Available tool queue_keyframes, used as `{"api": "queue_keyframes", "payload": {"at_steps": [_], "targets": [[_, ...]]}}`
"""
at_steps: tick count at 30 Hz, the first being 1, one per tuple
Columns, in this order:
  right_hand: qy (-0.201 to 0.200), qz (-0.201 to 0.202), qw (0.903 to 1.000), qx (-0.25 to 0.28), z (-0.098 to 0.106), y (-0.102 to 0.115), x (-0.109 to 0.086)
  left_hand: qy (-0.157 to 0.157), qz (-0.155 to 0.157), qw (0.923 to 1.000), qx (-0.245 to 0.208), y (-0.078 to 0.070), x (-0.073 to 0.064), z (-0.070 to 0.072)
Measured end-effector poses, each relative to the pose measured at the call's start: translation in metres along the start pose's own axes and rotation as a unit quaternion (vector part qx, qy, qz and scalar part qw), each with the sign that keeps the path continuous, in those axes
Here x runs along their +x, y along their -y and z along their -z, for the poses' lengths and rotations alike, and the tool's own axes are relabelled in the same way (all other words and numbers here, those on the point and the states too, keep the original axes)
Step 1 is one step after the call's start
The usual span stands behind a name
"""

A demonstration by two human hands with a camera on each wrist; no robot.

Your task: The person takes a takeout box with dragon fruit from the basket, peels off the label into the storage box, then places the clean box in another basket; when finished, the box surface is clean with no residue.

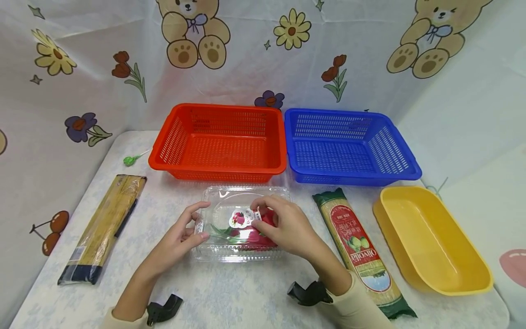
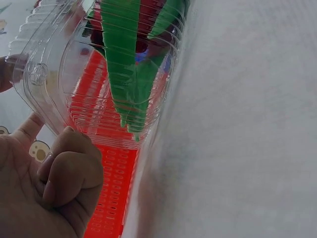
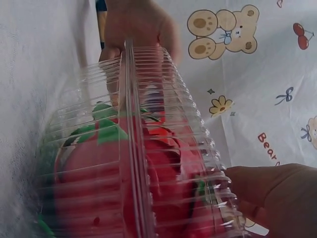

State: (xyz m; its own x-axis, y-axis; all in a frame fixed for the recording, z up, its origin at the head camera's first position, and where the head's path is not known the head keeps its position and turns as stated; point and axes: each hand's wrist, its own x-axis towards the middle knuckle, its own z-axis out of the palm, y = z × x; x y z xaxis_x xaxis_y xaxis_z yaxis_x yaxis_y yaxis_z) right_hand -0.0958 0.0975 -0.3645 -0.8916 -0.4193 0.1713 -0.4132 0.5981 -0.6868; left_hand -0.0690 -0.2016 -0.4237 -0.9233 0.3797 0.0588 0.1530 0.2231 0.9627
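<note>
A clear plastic clamshell box [image 1: 222, 253] lies on the table, with a red dragon fruit [image 3: 94, 178] and its green leaf-like tips [image 2: 121, 54] inside. My left hand [image 1: 181, 237] grips the box's left end, thumb at the near corner and fingers toward the far one. Over the lid, my right hand [image 1: 285, 224] pinches the right edge of a white sticker [image 1: 238, 218] printed with dragon fruit between thumb and forefinger. The sticker's left part lies over the lid. In the right wrist view, the right hand [image 3: 277, 193] is close against the lid.
Behind the box stand a red basket [image 1: 218, 173] and a blue basket [image 1: 353, 178]. A yellow tub [image 1: 431, 237] is at the right, beside a spaghetti pack [image 1: 361, 251]. To the left lie another noodle pack [image 1: 102, 228] and a green lollipop [image 1: 130, 160].
</note>
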Motion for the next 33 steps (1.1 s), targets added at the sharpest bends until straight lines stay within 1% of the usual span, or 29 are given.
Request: {"api": "queue_keyframes", "payload": {"at_steps": [5,9,13,17,21,24,26,29,33], "targets": [[-0.019,-0.005,0.9993,0.031,-0.002,0.000,0.000,0.006,-0.004,0.9999,-0.010,0.000,0.001,0.000],[-0.031,-0.010,0.9986,0.042,-0.003,-0.002,0.000,0.005,-0.002,1.0000,-0.009,0.000,0.001,0.000],[-0.030,-0.021,0.9976,0.059,-0.003,-0.002,0.000,0.004,-0.001,1.0000,-0.007,0.000,0.001,0.000],[-0.026,-0.030,0.9953,0.088,-0.003,-0.002,-0.001,0.006,0.000,0.9999,-0.012,0.002,0.001,0.000],[-0.028,-0.044,0.9883,0.143,-0.001,-0.004,-0.002,0.006,0.003,0.9999,-0.012,0.002,0.001,0.000],[-0.033,-0.058,0.9785,0.195,0.002,-0.006,-0.004,0.005,0.004,0.9999,-0.008,0.002,0.001,0.000],[-0.035,-0.067,0.9725,0.220,0.004,-0.006,-0.007,0.006,0.003,1.0000,-0.007,0.002,0.001,0.000],[-0.040,-0.075,0.9677,0.237,0.008,-0.006,-0.012,0.006,0.002,0.9999,-0.009,0.002,0.001,0.001],[-0.055,-0.084,0.9677,0.231,0.014,-0.007,-0.022,0.005,0.000,0.9999,-0.011,0.001,0.001,0.001]]}}
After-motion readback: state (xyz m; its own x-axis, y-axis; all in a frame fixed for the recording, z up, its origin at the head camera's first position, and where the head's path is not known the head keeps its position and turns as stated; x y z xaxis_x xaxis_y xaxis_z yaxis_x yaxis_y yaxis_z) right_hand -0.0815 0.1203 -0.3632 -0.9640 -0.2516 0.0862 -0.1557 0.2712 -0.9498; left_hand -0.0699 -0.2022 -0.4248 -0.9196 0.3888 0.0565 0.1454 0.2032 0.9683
